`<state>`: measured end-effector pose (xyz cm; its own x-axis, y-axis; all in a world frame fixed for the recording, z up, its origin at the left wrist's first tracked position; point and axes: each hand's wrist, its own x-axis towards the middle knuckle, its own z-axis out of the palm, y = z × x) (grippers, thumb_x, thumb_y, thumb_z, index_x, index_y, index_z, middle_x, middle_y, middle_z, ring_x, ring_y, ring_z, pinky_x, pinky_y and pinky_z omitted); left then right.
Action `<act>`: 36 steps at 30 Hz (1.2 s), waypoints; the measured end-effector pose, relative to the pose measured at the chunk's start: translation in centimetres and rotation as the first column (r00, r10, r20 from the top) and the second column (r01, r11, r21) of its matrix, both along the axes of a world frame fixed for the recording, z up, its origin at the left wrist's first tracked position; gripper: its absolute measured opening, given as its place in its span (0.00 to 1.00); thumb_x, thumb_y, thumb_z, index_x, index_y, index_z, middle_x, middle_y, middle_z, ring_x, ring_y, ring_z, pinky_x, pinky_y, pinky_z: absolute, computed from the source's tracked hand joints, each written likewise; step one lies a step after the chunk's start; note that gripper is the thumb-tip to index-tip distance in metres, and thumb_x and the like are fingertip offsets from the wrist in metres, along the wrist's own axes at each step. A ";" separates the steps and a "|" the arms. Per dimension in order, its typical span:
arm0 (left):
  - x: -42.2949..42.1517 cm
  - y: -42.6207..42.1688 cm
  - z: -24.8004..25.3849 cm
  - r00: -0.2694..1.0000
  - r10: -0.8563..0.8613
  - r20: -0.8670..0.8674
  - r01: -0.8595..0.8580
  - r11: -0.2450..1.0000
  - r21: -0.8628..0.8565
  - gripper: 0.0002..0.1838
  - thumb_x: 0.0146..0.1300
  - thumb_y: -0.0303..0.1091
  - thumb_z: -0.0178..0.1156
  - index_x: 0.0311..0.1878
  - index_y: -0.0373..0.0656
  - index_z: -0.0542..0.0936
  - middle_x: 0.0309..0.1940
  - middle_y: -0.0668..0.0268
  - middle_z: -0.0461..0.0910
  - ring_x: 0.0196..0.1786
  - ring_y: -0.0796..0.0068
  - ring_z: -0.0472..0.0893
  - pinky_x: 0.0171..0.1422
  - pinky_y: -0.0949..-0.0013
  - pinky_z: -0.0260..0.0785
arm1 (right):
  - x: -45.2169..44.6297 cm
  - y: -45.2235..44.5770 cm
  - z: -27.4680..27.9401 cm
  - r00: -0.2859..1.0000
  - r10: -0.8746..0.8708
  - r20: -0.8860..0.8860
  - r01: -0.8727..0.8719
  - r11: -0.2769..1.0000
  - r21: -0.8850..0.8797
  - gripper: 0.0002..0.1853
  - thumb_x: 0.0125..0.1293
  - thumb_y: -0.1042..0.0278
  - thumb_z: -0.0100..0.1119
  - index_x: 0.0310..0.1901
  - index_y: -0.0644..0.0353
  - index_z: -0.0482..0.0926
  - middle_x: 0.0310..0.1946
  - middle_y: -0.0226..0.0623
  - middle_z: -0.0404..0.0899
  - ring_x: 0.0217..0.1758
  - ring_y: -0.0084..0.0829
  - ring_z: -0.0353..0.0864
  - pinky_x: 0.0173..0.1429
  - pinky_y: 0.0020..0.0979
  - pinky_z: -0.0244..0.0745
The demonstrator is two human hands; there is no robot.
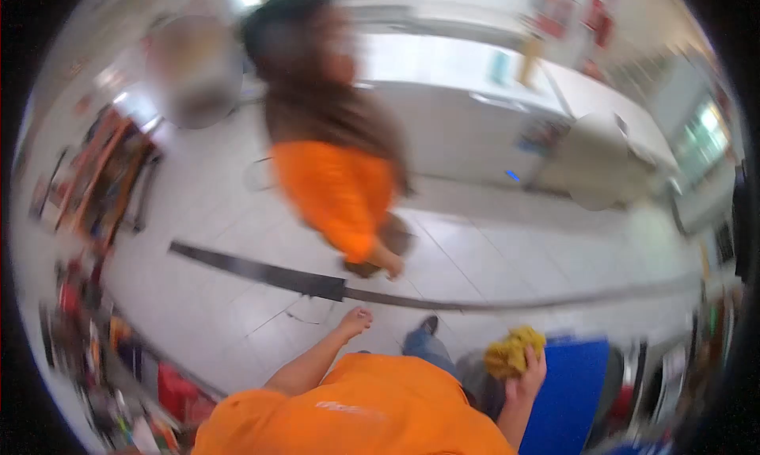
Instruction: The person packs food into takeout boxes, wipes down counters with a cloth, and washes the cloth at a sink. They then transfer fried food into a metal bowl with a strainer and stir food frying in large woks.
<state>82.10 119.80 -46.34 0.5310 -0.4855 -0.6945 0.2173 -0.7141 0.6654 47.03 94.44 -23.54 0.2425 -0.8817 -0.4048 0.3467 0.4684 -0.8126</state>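
My right hand (532,373) is closed around a crumpled yellow cloth (513,352), which bulges out past the fingers. It is at the right of my orange shirt, beside a flat blue panel (566,388). To the left, my left hand (355,323) hangs in front of my body with its fingers loosely bent and apart. Nothing shows in it. Just beyond that hand, a long dark strip (301,280) runs across the tiled floor.
Another person (332,162) in an orange and dark top stands close in front of me, blurred. Behind them are a long white counter (443,63) and a beige chair (594,162). Shelves with goods (103,174) stand at the left. My shoe (429,324) is near the strip.
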 end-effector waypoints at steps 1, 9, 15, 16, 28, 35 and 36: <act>1.7 1.4 -2.1 0.990 0.072 0.119 -0.084 0.992 0.098 0.20 0.66 0.49 0.65 0.49 0.41 0.85 0.41 0.54 0.88 0.48 0.61 0.87 0.54 0.58 0.78 | 1.4 -1.6 -0.4 1.000 0.018 0.023 -0.019 1.000 0.010 0.22 0.73 0.74 0.56 0.67 0.67 0.70 0.57 0.45 0.79 0.56 0.40 0.83 0.59 0.42 0.83; 10.3 6.8 -7.4 0.840 -0.415 0.350 0.212 0.845 0.491 0.22 0.60 0.52 0.66 0.41 0.40 0.86 0.40 0.50 0.88 0.45 0.47 0.87 0.54 0.51 0.79 | 6.2 -17.2 -9.6 0.935 0.354 0.003 -0.353 0.934 0.060 0.19 0.73 0.71 0.58 0.62 0.66 0.74 0.52 0.44 0.82 0.53 0.41 0.85 0.57 0.44 0.83; 8.0 1.6 -5.1 0.973 0.164 0.163 -0.205 0.937 0.283 0.18 0.63 0.49 0.66 0.43 0.43 0.86 0.31 0.58 0.88 0.32 0.64 0.88 0.39 0.58 0.81 | 7.5 -26.2 -21.5 0.869 0.381 -0.316 -0.372 0.924 0.091 0.18 0.67 0.76 0.61 0.57 0.70 0.75 0.46 0.45 0.83 0.46 0.40 0.86 0.51 0.41 0.84; 8.6 0.6 -5.5 0.986 0.143 0.080 -0.162 0.933 0.322 0.17 0.64 0.48 0.66 0.45 0.44 0.86 0.31 0.60 0.87 0.31 0.67 0.87 0.36 0.59 0.81 | 8.6 -27.8 -22.3 0.842 0.404 -0.358 -0.391 0.914 0.111 0.18 0.66 0.76 0.61 0.57 0.70 0.75 0.46 0.45 0.83 0.47 0.41 0.86 0.50 0.42 0.84; 26.4 -45.6 -7.9 0.730 -0.681 -0.061 0.667 0.691 0.279 0.20 0.69 0.43 0.60 0.59 0.42 0.80 0.50 0.57 0.83 0.41 0.61 0.83 0.44 0.60 0.78 | 4.9 -36.0 -14.0 0.464 0.148 -0.873 0.089 0.973 0.212 0.08 0.64 0.64 0.66 0.33 0.59 0.86 0.20 0.38 0.83 0.18 0.35 0.81 0.21 0.38 0.77; 13.3 -80.5 -2.4 0.567 -0.815 0.123 0.824 0.560 -0.091 0.22 0.71 0.45 0.59 0.61 0.40 0.78 0.54 0.55 0.80 0.46 0.58 0.80 0.50 0.58 0.75 | -4.9 -43.9 -20.8 0.487 -0.019 -0.873 0.421 0.881 0.216 0.09 0.61 0.65 0.68 0.41 0.59 0.87 0.29 0.43 0.87 0.27 0.39 0.88 0.26 0.43 0.82; 10.3 -83.9 -1.9 0.538 -0.833 0.130 0.842 0.526 -0.120 0.23 0.71 0.45 0.59 0.62 0.40 0.78 0.55 0.54 0.80 0.47 0.57 0.80 0.50 0.58 0.75 | -6.6 -45.4 -22.5 0.518 -0.118 -0.847 0.490 0.852 0.182 0.09 0.61 0.66 0.68 0.40 0.60 0.87 0.30 0.44 0.87 0.28 0.39 0.89 0.27 0.43 0.82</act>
